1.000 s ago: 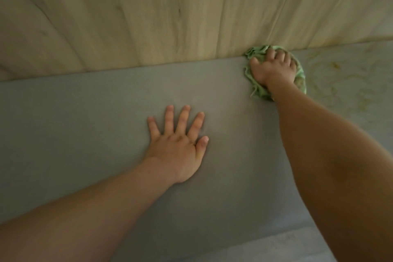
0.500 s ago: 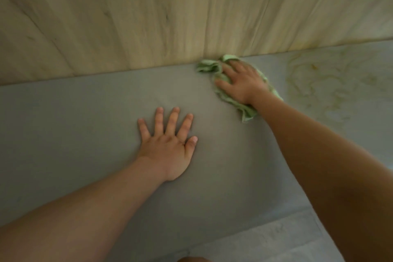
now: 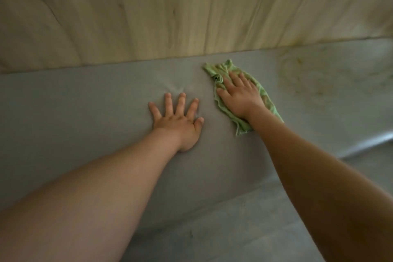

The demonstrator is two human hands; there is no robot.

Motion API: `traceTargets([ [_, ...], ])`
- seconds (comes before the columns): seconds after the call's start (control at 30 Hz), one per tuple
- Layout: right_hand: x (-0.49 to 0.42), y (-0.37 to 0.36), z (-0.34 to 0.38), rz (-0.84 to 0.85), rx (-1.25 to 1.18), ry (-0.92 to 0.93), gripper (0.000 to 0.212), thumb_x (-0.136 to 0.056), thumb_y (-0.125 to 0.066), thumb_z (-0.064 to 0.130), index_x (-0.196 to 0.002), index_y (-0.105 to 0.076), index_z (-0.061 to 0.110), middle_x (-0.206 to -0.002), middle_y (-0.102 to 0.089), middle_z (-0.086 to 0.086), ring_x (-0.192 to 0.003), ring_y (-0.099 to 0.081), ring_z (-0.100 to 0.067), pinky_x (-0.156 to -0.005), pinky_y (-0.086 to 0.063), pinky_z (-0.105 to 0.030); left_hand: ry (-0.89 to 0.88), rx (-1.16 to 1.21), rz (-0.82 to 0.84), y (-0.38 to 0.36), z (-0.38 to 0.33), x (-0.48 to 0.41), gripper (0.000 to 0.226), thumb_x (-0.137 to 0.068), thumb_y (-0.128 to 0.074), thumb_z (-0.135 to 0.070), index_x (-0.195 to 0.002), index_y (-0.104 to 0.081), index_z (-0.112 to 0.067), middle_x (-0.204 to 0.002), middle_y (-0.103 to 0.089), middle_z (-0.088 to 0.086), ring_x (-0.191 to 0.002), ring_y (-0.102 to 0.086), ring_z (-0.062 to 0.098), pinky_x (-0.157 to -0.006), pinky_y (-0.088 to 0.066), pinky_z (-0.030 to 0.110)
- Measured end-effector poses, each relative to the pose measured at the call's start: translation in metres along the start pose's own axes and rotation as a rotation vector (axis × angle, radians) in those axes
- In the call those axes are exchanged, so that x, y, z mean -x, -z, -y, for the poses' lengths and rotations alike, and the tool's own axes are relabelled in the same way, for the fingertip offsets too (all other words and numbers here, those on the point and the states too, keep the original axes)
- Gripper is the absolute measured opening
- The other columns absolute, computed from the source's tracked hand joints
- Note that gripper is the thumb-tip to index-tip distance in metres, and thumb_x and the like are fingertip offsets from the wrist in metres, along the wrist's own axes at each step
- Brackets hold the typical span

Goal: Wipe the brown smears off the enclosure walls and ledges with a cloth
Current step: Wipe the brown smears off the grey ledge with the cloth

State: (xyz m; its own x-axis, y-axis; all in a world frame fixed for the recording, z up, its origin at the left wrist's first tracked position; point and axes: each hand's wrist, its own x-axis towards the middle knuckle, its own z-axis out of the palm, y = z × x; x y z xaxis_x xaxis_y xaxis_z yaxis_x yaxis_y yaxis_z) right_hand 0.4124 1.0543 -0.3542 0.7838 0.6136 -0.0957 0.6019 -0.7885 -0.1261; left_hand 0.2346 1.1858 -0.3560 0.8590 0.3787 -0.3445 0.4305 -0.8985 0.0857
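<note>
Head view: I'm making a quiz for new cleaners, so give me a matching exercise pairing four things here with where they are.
1. left hand
2. right hand
3. brown smears
4. wood-grain panel

A. above the grey wall
B. flat on the green cloth
C. spread on bare grey wall
D. right of the cloth

Pairs: 1-C, 2-B, 3-D, 4-A

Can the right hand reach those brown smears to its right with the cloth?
Probably yes: the right hand presses the green cloth flat on the grey wall, and the brown smears lie rightward on that wall with nothing between.
</note>
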Motion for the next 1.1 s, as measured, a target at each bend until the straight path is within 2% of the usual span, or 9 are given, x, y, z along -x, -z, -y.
traceTargets([
  [0.13, 0.06, -0.01, 0.034, 0.02, 0.007, 0.043, 0.063, -0.104, -0.019, 0.064, -0.163, -0.008, 0.043, -0.174, -0.001, 0.009, -0.16, 0.003, -0.02, -0.129, -0.002, -0.042, -0.085, 0.166, 0.02, 0.028, 0.02, 0.017, 0.065, -0.103, -0.036, -0.049, -0.163, -0.017, -0.031, -0.173, 0.0, 0.0, -0.159, 0.004, 0.032, -0.122, -0.001, 0.064],
  [0.23, 0.104, -0.01, 0.063, 0.041, 0.024, 0.161, 0.06, -0.105, -0.021, 0.063, -0.162, -0.012, 0.046, -0.174, -0.003, 0.009, -0.16, 0.004, -0.019, -0.129, 0.001, -0.041, -0.021, 0.205, -0.196, 0.047, 0.062, 0.045, 0.049, -0.097, -0.05, -0.03, -0.144, -0.046, -0.015, -0.155, -0.034, 0.008, -0.144, -0.028, 0.033, -0.118, -0.028, 0.049],
  [0.3, 0.134, -0.015, 0.082, 0.036, 0.066, 0.38, 0.059, -0.105, -0.023, 0.063, -0.16, -0.011, 0.051, -0.173, -0.005, 0.007, -0.16, 0.004, -0.02, -0.129, 0.0, -0.043, 0.115, 0.155, -0.274, 0.05, 0.095, 0.066, 0.049, -0.095, -0.051, -0.026, -0.141, -0.045, -0.011, -0.15, -0.036, 0.011, -0.14, -0.03, 0.035, -0.116, -0.03, 0.051],
  [0.4, 0.153, -0.021, 0.089, 0.074, 0.116, 0.638, 0.061, -0.102, -0.023, 0.07, -0.159, -0.008, 0.055, -0.174, -0.005, 0.007, -0.16, 0.001, -0.02, -0.128, 0.0, -0.041, 0.205, 0.129, -0.099, 0.036, 0.141, 0.086, 0.065, -0.102, -0.043, -0.044, -0.158, -0.022, -0.018, -0.167, -0.013, 0.008, -0.153, -0.012, 0.035, -0.122, -0.018, 0.059],
  [0.5, 0.127, -0.016, 0.085, 0.029, 0.113, 0.357, 0.066, -0.099, -0.021, 0.073, -0.16, -0.007, 0.053, -0.174, -0.004, 0.008, -0.16, -0.001, -0.02, -0.129, -0.002, -0.04, 0.147, 0.147, 0.044, 0.007, 0.167, 0.095, 0.066, -0.106, -0.019, -0.061, -0.163, 0.001, -0.036, -0.172, 0.016, -0.007, -0.158, 0.013, 0.029, -0.122, -0.003, 0.065],
  [0.6, 0.091, -0.009, 0.098, 0.016, 0.024, -0.12, 0.072, -0.097, -0.02, 0.074, -0.162, -0.008, 0.047, -0.174, -0.001, 0.006, -0.16, 0.002, -0.021, -0.128, 0.0, -0.044, 0.105, 0.152, -0.011, -0.009, 0.171, 0.097, 0.064, -0.105, -0.012, -0.062, -0.163, 0.006, -0.04, -0.17, 0.022, -0.01, -0.157, 0.021, 0.026, -0.122, 0.005, 0.066],
  [0.7, 0.066, -0.012, 0.139, 0.004, -0.036, -0.318, 0.074, -0.097, -0.017, 0.071, -0.164, -0.012, 0.04, -0.174, -0.001, -0.002, -0.16, 0.004, -0.031, -0.128, 0.0, -0.05, 0.104, 0.146, 0.007, -0.007, 0.17, 0.093, 0.064, -0.106, -0.011, -0.06, -0.162, 0.011, -0.038, -0.169, 0.027, -0.009, -0.155, 0.027, 0.028, -0.12, 0.011, 0.067],
  [0.87, 0.078, -0.029, 0.229, 0.029, -0.023, -0.054, 0.063, -0.102, -0.022, 0.068, -0.161, -0.011, 0.049, -0.174, -0.003, 0.007, -0.16, 0.003, -0.024, -0.128, 0.0, -0.043, 0.06, 0.179, -0.019, -0.01, 0.177, 0.096, 0.063, -0.107, -0.01, -0.056, -0.163, 0.009, -0.035, -0.169, 0.026, -0.006, -0.154, 0.028, 0.03, -0.118, 0.014, 0.068],
  [1.1, 0.147, -0.036, 0.206, 0.027, 0.017, 0.06, 0.062, -0.102, -0.025, 0.068, -0.161, -0.008, 0.053, -0.173, -0.005, 0.01, -0.16, 0.0, -0.016, -0.129, -0.003, -0.04, 0.068, 0.137, 0.019, -0.003, 0.174, 0.1, 0.062, -0.108, -0.01, -0.051, -0.163, 0.013, -0.031, -0.169, 0.028, -0.002, -0.154, 0.028, 0.035, -0.117, 0.013, 0.071],
])
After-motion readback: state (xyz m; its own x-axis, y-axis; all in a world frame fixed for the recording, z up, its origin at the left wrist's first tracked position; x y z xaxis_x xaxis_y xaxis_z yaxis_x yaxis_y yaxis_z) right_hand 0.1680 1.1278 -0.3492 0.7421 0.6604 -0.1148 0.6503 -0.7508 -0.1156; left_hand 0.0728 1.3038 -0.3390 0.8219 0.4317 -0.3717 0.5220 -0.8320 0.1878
